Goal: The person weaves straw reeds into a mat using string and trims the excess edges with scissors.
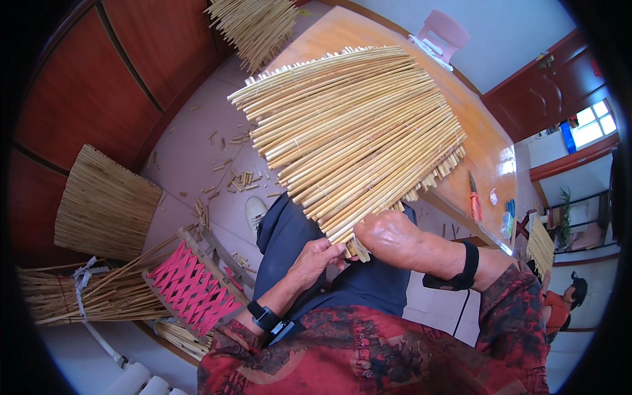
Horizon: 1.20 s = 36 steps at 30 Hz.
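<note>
A mat of straight, pale yellow reed stalks (355,131), bound side by side with thin thread, slopes from the table down to my lap. Its near corner lies between my hands. With fingers bent and pinched, my left hand (313,265) holds the ends of the nearest stalks. My right hand (387,236) is closed just beside it, its knuckles up against the mat's near edge. The fingers of that hand are hidden beneath it, and whatever they grip cannot be made out. A few short stalk ends poke out between the two hands.
The wooden table (490,168) carries red-handled pliers (474,197) at its right side. Left of my legs is a wooden stool with pink webbing (194,289), by a reed bundle (99,296). Another mat (105,204) leans on the cabinet. Cut pieces (243,181) litter the floor.
</note>
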Motion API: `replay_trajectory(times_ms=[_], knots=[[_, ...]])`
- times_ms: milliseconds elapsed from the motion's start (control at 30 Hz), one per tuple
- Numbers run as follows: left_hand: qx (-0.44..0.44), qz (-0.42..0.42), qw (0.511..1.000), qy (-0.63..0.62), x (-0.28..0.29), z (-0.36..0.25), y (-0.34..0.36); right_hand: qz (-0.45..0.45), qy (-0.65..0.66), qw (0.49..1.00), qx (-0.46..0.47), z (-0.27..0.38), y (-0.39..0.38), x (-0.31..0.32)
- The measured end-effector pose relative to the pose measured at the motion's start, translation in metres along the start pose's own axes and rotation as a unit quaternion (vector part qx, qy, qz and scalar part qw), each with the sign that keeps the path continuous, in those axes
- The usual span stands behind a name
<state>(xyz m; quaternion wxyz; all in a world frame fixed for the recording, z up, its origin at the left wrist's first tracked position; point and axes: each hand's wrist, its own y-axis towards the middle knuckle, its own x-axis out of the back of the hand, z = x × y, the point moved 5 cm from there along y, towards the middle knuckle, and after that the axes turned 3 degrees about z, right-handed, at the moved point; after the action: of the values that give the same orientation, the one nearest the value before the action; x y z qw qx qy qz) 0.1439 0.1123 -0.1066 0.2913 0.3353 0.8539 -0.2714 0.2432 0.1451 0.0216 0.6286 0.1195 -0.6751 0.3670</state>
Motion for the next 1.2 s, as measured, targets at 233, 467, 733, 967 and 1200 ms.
replay_trajectory(times_ms=[233, 467, 733, 967, 1200], knots=[[0.002, -0.005, 1.000, -0.022, -0.008, -0.006, 0.001, 0.015, 0.009, 1.000, -0.014, -0.002, -0.004, -0.002], [0.019, -0.001, 1.000, -0.004, -0.003, 0.006, 0.005, 0.001, 0.032, 0.999, -0.009, -0.005, -0.005, -0.003], [0.018, -0.032, 0.999, -0.018, -0.013, -0.003, 0.004, 0.002, 0.022, 1.000, -0.012, -0.004, -0.006, 0.001], [0.002, -0.016, 1.000, -0.014, -0.029, -0.009, 0.000, 0.004, 0.036, 0.999, -0.032, -0.002, -0.012, -0.002], [0.031, -0.029, 0.999, -0.017, -0.048, 0.000, -0.017, -0.056, 0.048, 0.997, 0.010, 0.012, -0.037, 0.013]])
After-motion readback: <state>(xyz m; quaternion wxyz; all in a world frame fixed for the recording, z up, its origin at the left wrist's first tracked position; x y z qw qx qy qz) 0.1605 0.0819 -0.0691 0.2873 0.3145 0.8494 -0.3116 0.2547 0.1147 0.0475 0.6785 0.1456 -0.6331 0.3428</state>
